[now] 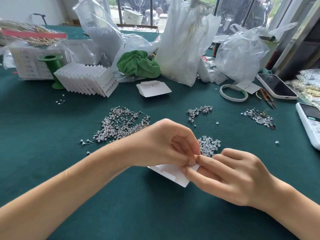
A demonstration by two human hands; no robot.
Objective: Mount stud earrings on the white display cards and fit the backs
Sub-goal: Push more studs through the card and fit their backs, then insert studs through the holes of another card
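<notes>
Close to the worktop's near edge, both hands pinch one white display card: the left hand has a curled grip on its top edge, the right hand nips its corner. Just beyond lie clear backs, then heaps of stud earrings, then finished cards stacked upright.

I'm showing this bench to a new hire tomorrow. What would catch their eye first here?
First, the left hand and right hand meeting at front centre, both pinching a white display card over the green table. Next, the big glittering pile of stud earrings just beyond the left hand. Then the fanned row of finished cards at back left, before crumpled plastic bags.
</notes>
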